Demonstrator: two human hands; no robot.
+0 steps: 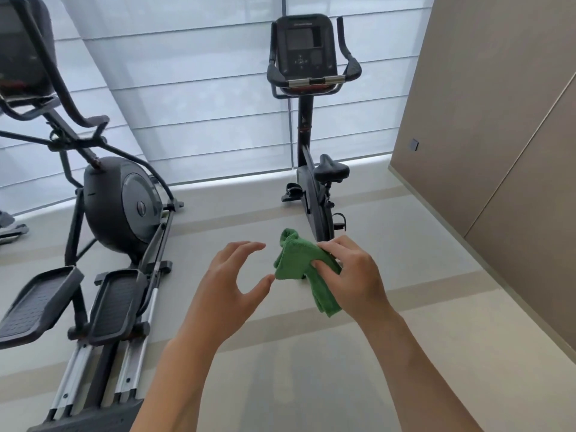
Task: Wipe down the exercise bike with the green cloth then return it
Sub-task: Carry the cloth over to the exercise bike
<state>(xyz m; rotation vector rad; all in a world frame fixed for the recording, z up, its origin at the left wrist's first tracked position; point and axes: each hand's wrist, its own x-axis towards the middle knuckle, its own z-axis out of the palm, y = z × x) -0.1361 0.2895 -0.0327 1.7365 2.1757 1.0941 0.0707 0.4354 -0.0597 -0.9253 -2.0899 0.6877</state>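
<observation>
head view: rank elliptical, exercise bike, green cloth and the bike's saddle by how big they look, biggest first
1. elliptical, though it stands nearer the camera, so that flatters it
2. exercise bike
3. green cloth, held close in the right hand
4. saddle, farther off

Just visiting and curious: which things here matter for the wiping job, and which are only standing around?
Part of the job:
- green cloth, held in the right hand
- left hand, open beside it
- exercise bike, ahead, not yet touched

Just standing about:
- elliptical trainer on the left
- window blinds
- wall switch
</observation>
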